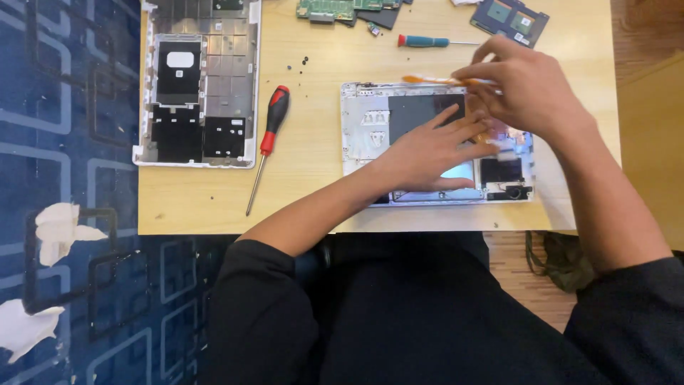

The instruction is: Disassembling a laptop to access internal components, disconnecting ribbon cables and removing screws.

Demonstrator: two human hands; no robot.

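Note:
An opened white laptop base [356, 135] lies on the light wooden table [313, 192] in front of me. My left hand [427, 150] lies flat on its inner surface, fingers spread toward the right. Just above and to the right, my right hand [524, 89] pinches an orange tool [427, 80] with a thin handle that points left over the laptop's far edge. What the tool's tip touches is hidden by my fingers.
A second white laptop cover [203, 78] with black patches lies at the far left. A red and black screwdriver [269, 135] sits between the two shells. A teal screwdriver [427, 41], green circuit boards [335, 10], a dark board [509, 19] and loose screws [299, 64] lie along the far edge.

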